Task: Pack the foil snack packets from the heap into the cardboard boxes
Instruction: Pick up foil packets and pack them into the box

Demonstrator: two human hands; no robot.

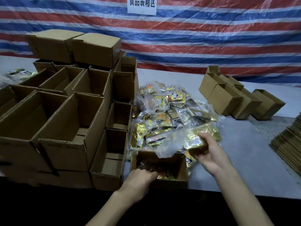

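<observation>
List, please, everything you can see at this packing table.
heap of foil packets: many, gold and yellow, table centre.
held packets: a few, gold, heap's near edge.
small box: one, brown, front table edge, packets inside.
open boxes: many, brown, stacked left.
row of boxes: several, brown, right rear.
flat cardboard: one stack, brown, far right.
table: one, pale grey.
tarpaulin: one, red-white-blue stripes, behind.
sign: one, white, on tarpaulin.
left hand: one, reaching into small box.
right hand: one, gripping held packets.

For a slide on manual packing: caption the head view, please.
Right hand holds gold foil packets beside a small open box, left hand at its near rim, heap behind.
</observation>
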